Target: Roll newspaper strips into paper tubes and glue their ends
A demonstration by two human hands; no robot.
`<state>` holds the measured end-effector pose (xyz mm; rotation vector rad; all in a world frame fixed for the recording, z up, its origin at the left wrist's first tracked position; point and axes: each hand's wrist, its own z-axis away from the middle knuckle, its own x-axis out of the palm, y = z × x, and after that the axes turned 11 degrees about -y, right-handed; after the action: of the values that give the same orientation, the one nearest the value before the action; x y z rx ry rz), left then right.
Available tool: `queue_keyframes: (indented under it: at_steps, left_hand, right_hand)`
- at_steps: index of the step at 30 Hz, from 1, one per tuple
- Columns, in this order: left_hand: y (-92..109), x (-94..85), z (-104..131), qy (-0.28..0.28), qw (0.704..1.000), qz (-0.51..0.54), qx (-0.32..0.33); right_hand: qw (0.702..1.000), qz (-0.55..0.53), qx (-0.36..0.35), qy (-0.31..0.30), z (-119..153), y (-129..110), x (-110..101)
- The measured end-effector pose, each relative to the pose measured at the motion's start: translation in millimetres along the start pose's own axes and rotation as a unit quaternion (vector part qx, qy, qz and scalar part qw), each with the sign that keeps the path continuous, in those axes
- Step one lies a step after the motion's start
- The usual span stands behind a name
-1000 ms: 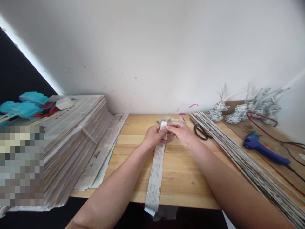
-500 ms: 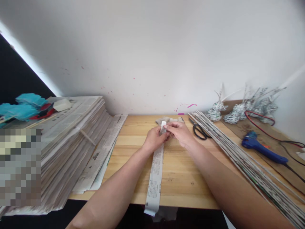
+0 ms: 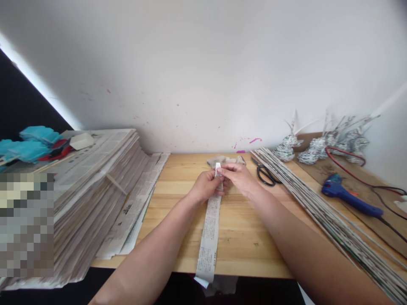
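Observation:
A long printed newspaper strip (image 3: 209, 237) runs down the middle of the wooden table, and its lower end hangs over the front edge. My left hand (image 3: 205, 185) pinches the strip near its far end from the left side. From the right, my right hand (image 3: 237, 176) also pinches this end, with its thumb on the paper. The white tip pokes up between the two hands. Some fingers behind the strip are partly hidden. A crumpled greyish cloth (image 3: 227, 160) lies just beyond my hands.
Tall newspaper stacks (image 3: 95, 190) fill the left side. To the right lie black scissors (image 3: 266, 174), a long bundle of rolled paper sticks (image 3: 311, 203) and a blue glue gun (image 3: 349, 199) with its cable. Woven paper figures (image 3: 286, 148) stand at the back right.
The strip's lower part has shifted slightly to the right. My fingers have moved a little around the far end, and both hands keep their hold.

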<state>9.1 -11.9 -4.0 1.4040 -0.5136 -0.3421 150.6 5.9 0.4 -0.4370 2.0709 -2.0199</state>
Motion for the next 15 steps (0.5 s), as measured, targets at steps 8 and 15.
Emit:
queue_keyframes:
  at_steps: [8,15]
  left_hand:
    - [-3.5,1.0,-2.2,0.017,0.998,-0.044,0.032]
    - [-5.6,1.8,-2.0,0.009,0.998,-0.056,0.007]
  right_hand:
    - [0.995,-0.093,0.043,0.009,0.5,-4.3,4.4]
    - [0.997,-0.072,0.024,0.021,0.8,0.0,5.5]
